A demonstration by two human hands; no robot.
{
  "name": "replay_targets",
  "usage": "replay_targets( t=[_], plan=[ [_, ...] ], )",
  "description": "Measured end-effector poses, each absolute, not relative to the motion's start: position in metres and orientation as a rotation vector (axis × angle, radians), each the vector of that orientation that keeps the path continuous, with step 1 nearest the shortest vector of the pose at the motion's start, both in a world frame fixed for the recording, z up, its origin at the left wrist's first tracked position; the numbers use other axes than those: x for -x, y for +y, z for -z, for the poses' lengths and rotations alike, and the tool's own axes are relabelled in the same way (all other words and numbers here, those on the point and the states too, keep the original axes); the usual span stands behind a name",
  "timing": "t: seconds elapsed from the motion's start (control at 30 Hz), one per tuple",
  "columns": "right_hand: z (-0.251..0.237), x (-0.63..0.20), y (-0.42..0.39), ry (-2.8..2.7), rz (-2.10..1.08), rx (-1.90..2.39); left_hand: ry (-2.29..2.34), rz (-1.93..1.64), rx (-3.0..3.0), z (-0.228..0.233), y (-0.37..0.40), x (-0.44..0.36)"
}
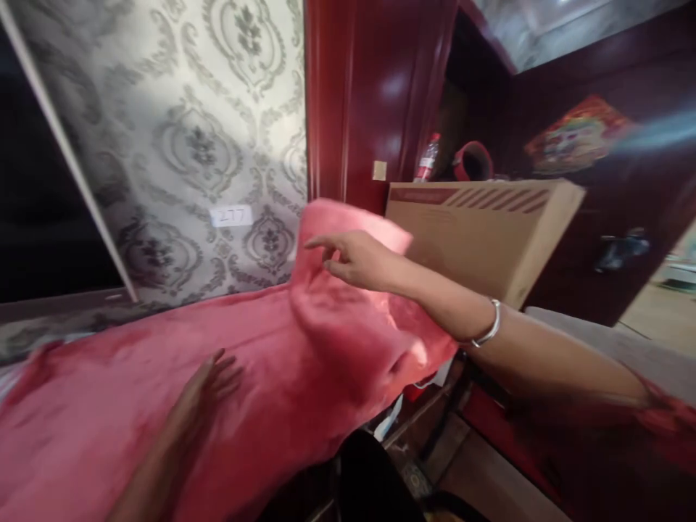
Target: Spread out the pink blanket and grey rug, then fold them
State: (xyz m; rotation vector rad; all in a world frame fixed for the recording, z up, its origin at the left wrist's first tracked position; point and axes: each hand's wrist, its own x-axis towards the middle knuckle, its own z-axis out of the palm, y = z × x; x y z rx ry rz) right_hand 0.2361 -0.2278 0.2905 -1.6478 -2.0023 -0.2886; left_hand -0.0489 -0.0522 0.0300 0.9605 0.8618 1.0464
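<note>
A pink, plush-looking blanket (135,377) is spread over a long surface in front of me. At its right end, part of the blanket stands up in a raised, folded flap. My right hand (351,257) is in front of this flap, index finger stretched out to the left and thumb apart from it. I see no cloth clearly gripped between those fingers. A silver bracelet (492,324) is on the right wrist. Lower left, my left hand (217,377) is at the blanket with its fingers spread; whether it presses down is unclear.
A large cardboard box (462,232) stands to the right, with a bottle (428,157) and a red roll-like ring (473,161) behind its top edge. A dark screen (48,181) is at left. Patterned wallpaper bears a label (232,216). A dark red door (598,188) is at right.
</note>
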Motion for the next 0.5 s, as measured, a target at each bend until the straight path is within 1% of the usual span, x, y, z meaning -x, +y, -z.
replay_targets(
  t=[0.07,0.17,0.27,0.37,0.43,0.5],
  plan=[
    [-0.264,-0.230,-0.211,-1.988,0.193,1.643,0.795,-1.027,-0.801,-0.035,-0.059,0.053],
    [-0.215,-0.253,-0.187,-1.920,0.070,1.791,0.806,-1.027,-0.670,-0.030,-0.063,0.058],
    [-0.160,-0.284,-0.166,-1.741,-0.166,2.043,0.771,-1.057,-0.674,-0.019,-0.064,0.058],
    [-0.113,-0.305,-0.157,-1.644,-0.279,2.167,0.765,-1.067,-0.748,-0.014,-0.069,0.056],
    [-0.092,-0.312,-0.157,-1.592,-0.328,2.199,0.802,-1.042,-0.806,-0.016,-0.076,0.055],
    [-0.082,-0.317,-0.160,-1.545,-0.382,2.206,0.839,-1.018,-0.843,-0.020,-0.084,0.056]
  ],
)
